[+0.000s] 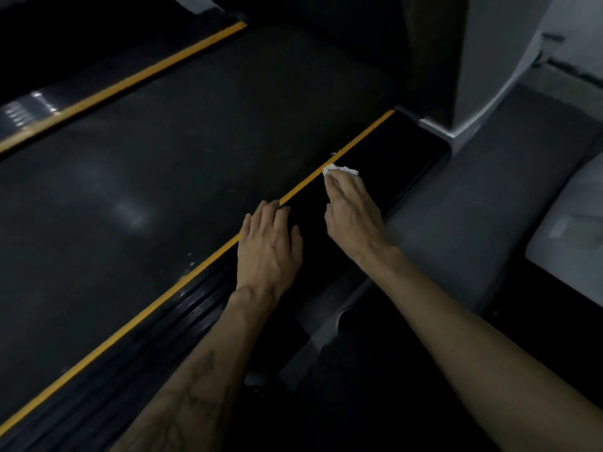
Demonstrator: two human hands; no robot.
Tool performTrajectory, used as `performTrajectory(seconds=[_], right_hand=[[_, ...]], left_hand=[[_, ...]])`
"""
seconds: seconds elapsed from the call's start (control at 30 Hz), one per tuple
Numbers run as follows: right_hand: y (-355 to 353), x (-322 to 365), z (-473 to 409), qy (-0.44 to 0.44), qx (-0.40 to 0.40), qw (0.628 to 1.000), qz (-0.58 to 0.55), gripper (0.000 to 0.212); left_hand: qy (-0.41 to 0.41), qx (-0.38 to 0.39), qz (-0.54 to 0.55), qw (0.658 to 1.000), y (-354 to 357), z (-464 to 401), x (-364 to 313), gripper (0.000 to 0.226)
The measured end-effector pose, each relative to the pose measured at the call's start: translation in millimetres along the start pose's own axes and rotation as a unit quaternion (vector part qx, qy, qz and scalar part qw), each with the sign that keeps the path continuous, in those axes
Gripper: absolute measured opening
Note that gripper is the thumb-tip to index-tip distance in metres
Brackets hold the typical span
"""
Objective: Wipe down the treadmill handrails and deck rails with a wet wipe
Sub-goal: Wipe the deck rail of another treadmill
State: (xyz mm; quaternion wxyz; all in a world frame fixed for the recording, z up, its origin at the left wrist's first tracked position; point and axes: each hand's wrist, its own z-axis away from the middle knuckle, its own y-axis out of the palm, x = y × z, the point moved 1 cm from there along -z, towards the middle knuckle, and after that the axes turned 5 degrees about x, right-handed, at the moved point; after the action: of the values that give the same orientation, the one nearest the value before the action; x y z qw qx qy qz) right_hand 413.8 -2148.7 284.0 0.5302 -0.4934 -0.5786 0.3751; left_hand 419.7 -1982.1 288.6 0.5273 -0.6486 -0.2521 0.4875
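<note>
Far left of the belt (pixel 182 151), a yellow stripe (pixel 130 83) runs along the other deck rail (pixel 98 76), dark and out of my reach. The belt itself fills the middle, black, with a few dull patches of reflected light.

Right of the belt lies the near rail (pixel 375 158), black, edged with its own yellow line (pixel 342 151) where it meets the belt. My left hand (pixel 266 252) rests flat on this rail, palm down, fingers straight and close together, the fingertips touching the yellow line. It holds nothing. A tattoo (pixel 195 396) shows on that forearm.

Just right of it and further along the rail, my right hand (pixel 352 213) presses a white wipe (pixel 341 170) down on the rail, right beside the yellow line. Only a crumpled corner of the wipe shows beyond my fingertips; the rest is under the hand. My fingers reach forward over it, but I cannot tell from here whether they lie flat on it or curl round it.

Right of the rail, a grey pad (pixel 489 207) lies on the floor, and above it a pale upright (pixel 483 60) of the treadmill rises at the rail's far end.
</note>
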Motion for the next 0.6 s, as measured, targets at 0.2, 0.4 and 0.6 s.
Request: performTrajectory(seconds=[0.2, 0.4, 0.6], right_hand=[[-8, 106, 1, -0.111, 0.008, 0.993, -0.025, 0.052], [-6, 213, 19, -0.216, 0.036, 0.975, -0.03, 0.058], [0, 331, 53, -0.331, 0.068, 0.94, -0.05, 0.06]], left_hand=[[-0.049, -0.025, -0.027, 0.998, -40, 82, 56, 0.044], [-0.117, -0.055, -0.086, 0.988, -83, 174, 129, 0.043], [-0.224, -0.106, -0.106, 0.963, -126, 270, 192, 0.042]])
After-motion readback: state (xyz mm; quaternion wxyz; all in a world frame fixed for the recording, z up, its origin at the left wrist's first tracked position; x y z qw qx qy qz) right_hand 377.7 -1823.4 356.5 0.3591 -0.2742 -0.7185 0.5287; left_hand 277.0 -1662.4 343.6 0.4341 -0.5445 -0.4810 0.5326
